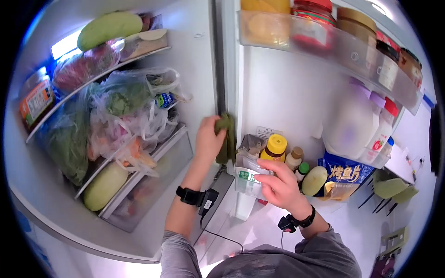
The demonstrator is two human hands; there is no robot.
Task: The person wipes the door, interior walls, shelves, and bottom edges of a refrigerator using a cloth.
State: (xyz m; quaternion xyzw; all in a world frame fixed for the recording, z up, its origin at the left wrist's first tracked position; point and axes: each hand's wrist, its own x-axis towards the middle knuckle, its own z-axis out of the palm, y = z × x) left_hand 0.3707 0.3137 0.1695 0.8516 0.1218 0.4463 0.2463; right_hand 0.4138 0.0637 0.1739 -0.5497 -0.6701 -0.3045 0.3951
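My left hand (211, 141) is closed on a dark green cloth (225, 139), which hangs against the hinge side of the open fridge, between the body and the door. My right hand (278, 183) is at the lower door shelf (244, 178), its fingers bent and apart beside the clear shelf front with a green-and-white label. Just behind it stand a yellow-capped bottle (274, 147), a brown-capped bottle (294, 158) and a green-capped bottle (302, 170). Both wrists wear black straps with small devices.
Fridge shelves at left hold bagged vegetables (125, 99), a pale green gourd (105, 185) and a jar (37, 99). Jars (315, 23) line the upper door shelf. A blue snack bag (345, 173) and a large white jug (350, 120) are at right, with green chairs (391, 185) beyond.
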